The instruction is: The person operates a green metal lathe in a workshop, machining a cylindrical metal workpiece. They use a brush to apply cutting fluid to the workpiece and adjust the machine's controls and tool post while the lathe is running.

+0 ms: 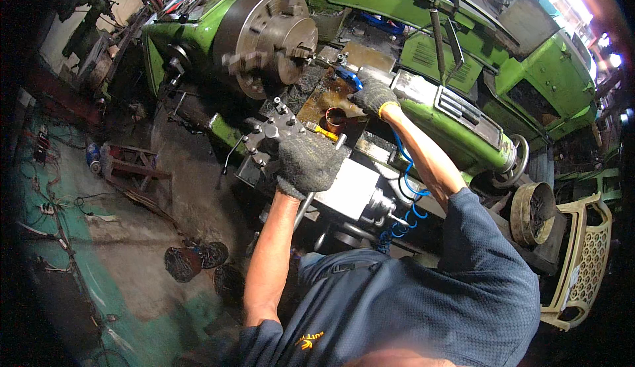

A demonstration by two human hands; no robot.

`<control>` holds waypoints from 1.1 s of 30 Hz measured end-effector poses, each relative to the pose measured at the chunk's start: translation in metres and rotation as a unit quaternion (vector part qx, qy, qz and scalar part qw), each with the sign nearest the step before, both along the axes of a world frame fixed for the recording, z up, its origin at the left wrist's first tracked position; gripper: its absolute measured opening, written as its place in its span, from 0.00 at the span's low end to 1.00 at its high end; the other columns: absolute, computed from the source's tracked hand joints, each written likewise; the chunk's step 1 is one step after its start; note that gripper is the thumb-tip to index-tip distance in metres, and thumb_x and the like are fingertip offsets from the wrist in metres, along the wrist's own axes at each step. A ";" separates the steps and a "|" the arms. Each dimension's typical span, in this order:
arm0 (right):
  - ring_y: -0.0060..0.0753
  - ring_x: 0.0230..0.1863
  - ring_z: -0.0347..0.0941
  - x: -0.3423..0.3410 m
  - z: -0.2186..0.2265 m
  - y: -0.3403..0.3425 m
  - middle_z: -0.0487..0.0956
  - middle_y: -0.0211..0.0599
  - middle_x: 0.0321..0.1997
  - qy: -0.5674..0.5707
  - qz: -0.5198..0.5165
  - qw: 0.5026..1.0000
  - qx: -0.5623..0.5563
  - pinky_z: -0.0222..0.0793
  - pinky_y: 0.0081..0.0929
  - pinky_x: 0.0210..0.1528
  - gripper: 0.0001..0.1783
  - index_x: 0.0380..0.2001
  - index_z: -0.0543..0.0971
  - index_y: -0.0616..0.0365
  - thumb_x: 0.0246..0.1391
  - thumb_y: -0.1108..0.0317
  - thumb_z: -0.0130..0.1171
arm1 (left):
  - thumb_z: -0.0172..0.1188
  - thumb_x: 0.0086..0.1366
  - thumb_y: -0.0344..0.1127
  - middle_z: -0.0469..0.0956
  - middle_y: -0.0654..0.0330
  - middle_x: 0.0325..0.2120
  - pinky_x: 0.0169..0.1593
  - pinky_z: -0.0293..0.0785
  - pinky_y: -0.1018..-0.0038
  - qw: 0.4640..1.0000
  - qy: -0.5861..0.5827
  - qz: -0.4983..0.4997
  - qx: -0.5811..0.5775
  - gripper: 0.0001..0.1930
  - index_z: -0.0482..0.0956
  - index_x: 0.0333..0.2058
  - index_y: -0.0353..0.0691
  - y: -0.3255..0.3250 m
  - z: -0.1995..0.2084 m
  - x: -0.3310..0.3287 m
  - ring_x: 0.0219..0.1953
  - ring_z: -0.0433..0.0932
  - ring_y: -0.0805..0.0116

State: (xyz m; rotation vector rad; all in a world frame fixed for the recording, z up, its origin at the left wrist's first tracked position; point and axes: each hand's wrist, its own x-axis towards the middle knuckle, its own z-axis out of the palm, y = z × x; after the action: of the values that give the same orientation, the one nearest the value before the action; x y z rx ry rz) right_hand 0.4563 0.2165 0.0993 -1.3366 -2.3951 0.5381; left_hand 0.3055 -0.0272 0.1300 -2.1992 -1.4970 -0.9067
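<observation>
My left hand [308, 161], in a dark grey knit glove, lies over the lathe's tool post [270, 132] and a steel lever rod [303, 212]; its fingers are hard to make out. In the same kind of glove, my right hand [376, 96] is closed on a blue air blow gun [348, 76], tipped toward the chuck. A coiled blue hose [405, 155] runs down past my right forearm. Left of the gun, a round stepped metal workpiece [297, 41] sits in the large chuck [248, 40], whose jaws look smeared by motion. Between my hands stand a brown cup [335, 118] and a yellow-handled brush [322, 131].
The green lathe bed and tailstock [450, 112] stretch right to a handwheel [520, 162]. A round metal pan [530, 213] and a cream grille panel [582, 261] stand at the right. Cables [59, 235] and a small reddish stand [135, 167] are on the floor at left.
</observation>
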 end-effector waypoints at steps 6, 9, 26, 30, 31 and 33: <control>0.58 0.49 0.79 0.001 -0.006 0.009 0.82 0.56 0.46 -0.020 0.003 1.000 0.004 0.75 0.48 0.52 0.29 0.45 0.82 0.59 0.43 0.50 0.71 | 0.64 0.53 0.41 0.76 0.58 0.21 0.32 0.68 0.53 0.997 -0.038 -0.041 0.059 0.05 0.81 0.23 0.50 0.003 0.014 0.005 0.25 0.75 0.51; 0.58 0.49 0.80 0.000 -0.007 0.010 0.82 0.57 0.46 -0.025 -0.005 1.000 0.006 0.75 0.48 0.52 0.31 0.45 0.82 0.61 0.43 0.49 0.72 | 0.64 0.55 0.42 0.74 0.57 0.20 0.29 0.67 0.53 0.999 -0.017 -0.022 0.040 0.08 0.79 0.22 0.48 0.005 0.011 0.005 0.24 0.74 0.51; 0.58 0.49 0.80 -0.003 0.000 0.001 0.82 0.58 0.46 0.011 -0.005 0.999 -0.032 0.75 0.48 0.51 0.31 0.46 0.81 0.60 0.44 0.50 0.72 | 0.66 0.49 0.40 0.80 0.60 0.23 0.35 0.73 0.56 0.998 -0.059 -0.015 -0.003 0.06 0.86 0.27 0.50 0.000 0.000 -0.001 0.27 0.78 0.52; 0.58 0.49 0.80 0.000 -0.012 0.011 0.83 0.56 0.46 -0.006 -0.023 0.999 -0.044 0.74 0.47 0.52 0.30 0.47 0.81 0.59 0.45 0.50 0.72 | 0.66 0.50 0.39 0.82 0.60 0.24 0.37 0.74 0.58 1.000 -0.018 -0.006 -0.005 0.06 0.86 0.28 0.49 0.002 0.004 0.002 0.28 0.80 0.52; 0.58 0.49 0.80 0.001 -0.014 0.011 0.82 0.57 0.47 0.001 -0.017 1.000 -0.025 0.74 0.47 0.52 0.29 0.47 0.82 0.58 0.45 0.50 0.71 | 0.66 0.50 0.38 0.82 0.59 0.25 0.38 0.75 0.58 1.000 -0.016 -0.008 0.000 0.05 0.86 0.28 0.49 0.002 0.006 0.003 0.29 0.81 0.53; 0.58 0.49 0.80 0.005 -0.014 0.008 0.82 0.57 0.47 0.014 -0.003 1.000 0.013 0.74 0.48 0.53 0.29 0.46 0.82 0.58 0.46 0.49 0.69 | 0.65 0.54 0.41 0.75 0.57 0.19 0.29 0.68 0.57 0.996 -0.049 -0.053 0.060 0.08 0.79 0.21 0.47 0.011 0.001 0.002 0.22 0.75 0.53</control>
State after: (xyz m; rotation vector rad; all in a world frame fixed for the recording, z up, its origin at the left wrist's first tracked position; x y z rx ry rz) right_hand 0.4611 0.2250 0.0854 -1.3160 -2.3663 0.5193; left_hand 0.3077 -0.0162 0.1314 -2.1923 -1.3407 -1.1245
